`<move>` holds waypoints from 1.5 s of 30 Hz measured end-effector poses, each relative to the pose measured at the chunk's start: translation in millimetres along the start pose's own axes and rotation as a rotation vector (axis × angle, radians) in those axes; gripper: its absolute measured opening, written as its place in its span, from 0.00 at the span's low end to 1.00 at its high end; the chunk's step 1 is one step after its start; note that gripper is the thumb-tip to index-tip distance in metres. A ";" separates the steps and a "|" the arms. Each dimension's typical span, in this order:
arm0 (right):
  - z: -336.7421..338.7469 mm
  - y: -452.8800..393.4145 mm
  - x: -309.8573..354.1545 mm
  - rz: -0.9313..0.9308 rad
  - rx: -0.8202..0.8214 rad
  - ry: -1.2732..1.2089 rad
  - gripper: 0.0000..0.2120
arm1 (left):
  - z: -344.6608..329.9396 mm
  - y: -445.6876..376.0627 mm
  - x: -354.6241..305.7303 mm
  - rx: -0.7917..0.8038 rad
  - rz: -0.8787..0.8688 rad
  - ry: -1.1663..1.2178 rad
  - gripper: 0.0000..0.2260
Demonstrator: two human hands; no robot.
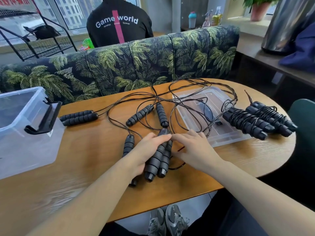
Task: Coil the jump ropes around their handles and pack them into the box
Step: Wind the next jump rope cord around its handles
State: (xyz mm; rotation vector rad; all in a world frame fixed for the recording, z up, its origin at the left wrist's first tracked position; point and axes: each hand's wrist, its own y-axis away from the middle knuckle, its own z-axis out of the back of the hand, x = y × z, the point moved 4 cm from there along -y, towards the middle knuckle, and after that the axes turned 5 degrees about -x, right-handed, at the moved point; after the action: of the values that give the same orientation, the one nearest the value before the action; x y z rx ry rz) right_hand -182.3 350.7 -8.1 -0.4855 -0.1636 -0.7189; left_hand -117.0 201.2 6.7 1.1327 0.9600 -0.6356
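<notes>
The left hand point(146, 150) lies over a pair of black foam handles point(158, 160) near the front of the wooden table point(85, 150), its fingers curled across them and gripping them side by side. The handles point toward the person, their capped ends sticking out below the palm. A third handle point(128, 145) lies just to the left of that hand, partly hidden by the wrist. The right hand point(196, 149) rests flat on the table just beside the held pair, fingers straight and loose, fingertips close to the left hand's fingertips and touching the thin black cord point(170, 101) where it leaves the handles.

The cord runs away from both hands in loose, tangled loops across the middle of the table. Among the loops lie two separate handles point(146, 114), and farther left a pair lying together point(79, 117). To the right of the right hand, a clear lid point(221, 137) lies flat under part of the tangle. Beyond it, at the table's right end, sit two ropes already coiled around their handles point(259, 121). The clear plastic box point(22, 125) stands at the table's left edge, well apart from both hands, with a black clip handle point(44, 120) on its near side.
</notes>
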 end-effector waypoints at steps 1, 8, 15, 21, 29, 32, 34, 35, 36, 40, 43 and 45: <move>1.1 0.3 1.4 0.035 -0.051 -0.003 0.20 | 2.4 2.0 -1.7 0.007 0.009 0.043 0.20; 13.0 -3.7 22.5 0.112 -0.109 -0.164 0.22 | 8.9 19.0 -4.6 0.069 0.081 0.269 0.23; 23.3 -10.1 23.8 -0.056 0.012 -0.613 0.21 | 58.7 35.9 -20.6 -0.057 -0.084 0.015 0.17; 23.3 -40.1 38.6 -0.014 -0.063 -0.374 0.33 | 109.9 63.3 -37.9 -0.124 -0.372 -0.324 0.17; 1.5 -79.6 75.9 0.035 0.018 -0.178 0.40 | 148.8 91.9 -33.8 -0.109 -0.637 -0.736 0.30; -10.2 -84.6 85.0 0.101 0.055 -0.105 0.26 | 157.5 100.1 -27.7 -0.115 -0.702 -0.712 0.31; -11.4 -87.0 87.3 0.068 0.049 -0.115 0.15 | 163.5 103.0 -23.8 -0.139 -0.743 -0.682 0.30; -10.7 -86.8 88.1 0.035 0.052 -0.130 0.11 | 167.6 102.8 -21.4 -0.158 -0.760 -0.656 0.29; -9.9 -85.6 88.9 0.004 0.061 -0.156 0.08 | 172.1 101.7 -18.8 -0.181 -0.772 -0.634 0.27; -8.6 -80.7 89.3 0.019 0.010 -0.171 0.05 | 181.6 100.4 -8.2 -0.243 -0.824 -0.520 0.22; -4.7 -79.5 89.6 0.045 -0.059 -0.175 0.06 | 186.9 99.3 1.6 -0.263 -0.819 -0.306 0.19; -2.9 -82.1 85.2 0.045 -0.094 -0.160 0.06 | 190.1 95.3 9.4 -0.267 -0.793 -0.152 0.18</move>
State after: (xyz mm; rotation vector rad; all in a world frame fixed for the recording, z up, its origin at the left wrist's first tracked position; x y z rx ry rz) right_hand -173.5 245.7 45.8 -0.6352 -0.2682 -0.6455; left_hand 24.5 52.9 64.2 0.4277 1.3161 -1.1663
